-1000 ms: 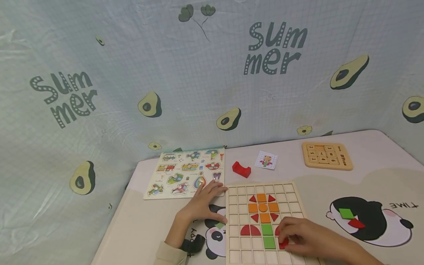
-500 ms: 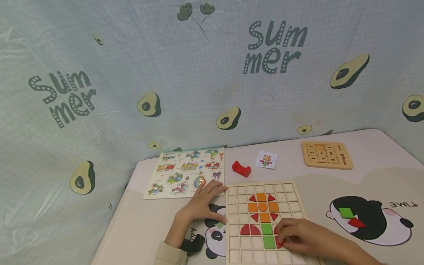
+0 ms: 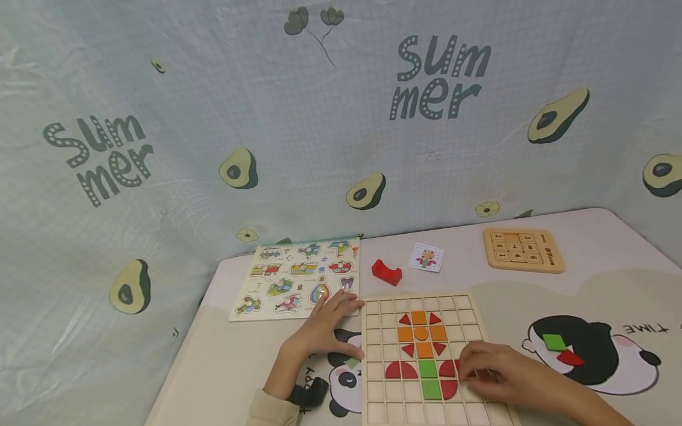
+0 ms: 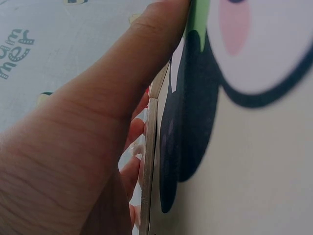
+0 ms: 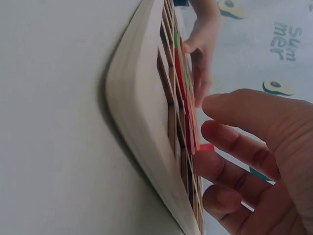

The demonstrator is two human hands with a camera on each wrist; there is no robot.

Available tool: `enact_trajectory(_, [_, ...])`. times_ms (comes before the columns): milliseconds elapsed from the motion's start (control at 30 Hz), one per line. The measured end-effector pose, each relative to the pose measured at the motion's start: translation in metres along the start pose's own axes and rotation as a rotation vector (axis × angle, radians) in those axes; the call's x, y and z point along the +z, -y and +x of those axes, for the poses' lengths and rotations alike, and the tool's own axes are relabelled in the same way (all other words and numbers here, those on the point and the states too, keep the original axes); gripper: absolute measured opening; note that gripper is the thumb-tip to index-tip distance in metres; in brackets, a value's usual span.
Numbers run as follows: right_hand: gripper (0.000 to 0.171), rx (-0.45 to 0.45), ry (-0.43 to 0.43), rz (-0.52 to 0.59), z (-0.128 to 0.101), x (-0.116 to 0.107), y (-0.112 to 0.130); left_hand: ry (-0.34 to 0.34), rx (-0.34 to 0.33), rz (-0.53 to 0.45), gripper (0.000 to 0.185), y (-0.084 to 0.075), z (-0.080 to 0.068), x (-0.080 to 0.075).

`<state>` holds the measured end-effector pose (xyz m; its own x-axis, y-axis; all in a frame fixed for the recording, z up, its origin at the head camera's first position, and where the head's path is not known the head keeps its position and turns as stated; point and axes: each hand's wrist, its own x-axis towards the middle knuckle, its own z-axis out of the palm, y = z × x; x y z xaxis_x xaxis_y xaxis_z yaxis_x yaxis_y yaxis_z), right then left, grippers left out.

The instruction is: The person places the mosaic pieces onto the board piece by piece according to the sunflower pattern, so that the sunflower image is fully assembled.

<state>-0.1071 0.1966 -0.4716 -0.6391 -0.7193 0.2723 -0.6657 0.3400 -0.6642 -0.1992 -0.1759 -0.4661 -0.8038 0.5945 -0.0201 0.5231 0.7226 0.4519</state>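
Already most of the flower stands on the grid board [image 3: 474, 319]: orange bloom, green stem, red leaves. Right hand [image 3: 492, 373] pinches a red piece [image 3: 452, 368] right of the stem; left hand [image 3: 325, 328], fingers flat, steadies the board's left edge. Two spare pieces [image 3: 562, 349] lie on the desk [image 3: 597, 278].

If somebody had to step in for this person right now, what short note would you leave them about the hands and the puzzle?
Left hand: flat on the table, fingers against the left edge of the wooden grid board, steadying it.
Right hand: fingers curled over the board's right side at a red quarter-circle tile; that tile looks not fully seated.
Done: an orange and red flower head, a green two-square stem, red curved leaves on both sides.
Left: probably seating that tile. A green diamond tile and a red triangle tile lie loose on the panda mat; the small pattern card lies behind the board.
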Motion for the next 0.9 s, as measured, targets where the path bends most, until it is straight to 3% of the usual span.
enact_trajectory(167, [0.013, 0.039, -0.012, -0.057, 0.007, 0.002, -0.002, 0.003, 0.003, 0.003, 0.093, 0.001, -0.001, 0.0])
enact_trajectory(367, [0.013, 0.015, -0.066, -0.169, 0.017, 0.007, -0.002, 0.009, 0.008, 0.009, 0.093, 0.002, 0.001, 0.001])
enact_trajectory(700, [0.013, 0.031, -0.021, -0.152, 0.017, 0.006, -0.004, 0.005, 0.006, 0.005, 0.093, 0.0, 0.001, 0.0])
enact_trajectory(900, [0.017, 0.011, -0.032, -0.062, 0.011, 0.004, -0.006, 0.009, 0.001, 0.004, 0.093, 0.0, 0.0, 0.0])
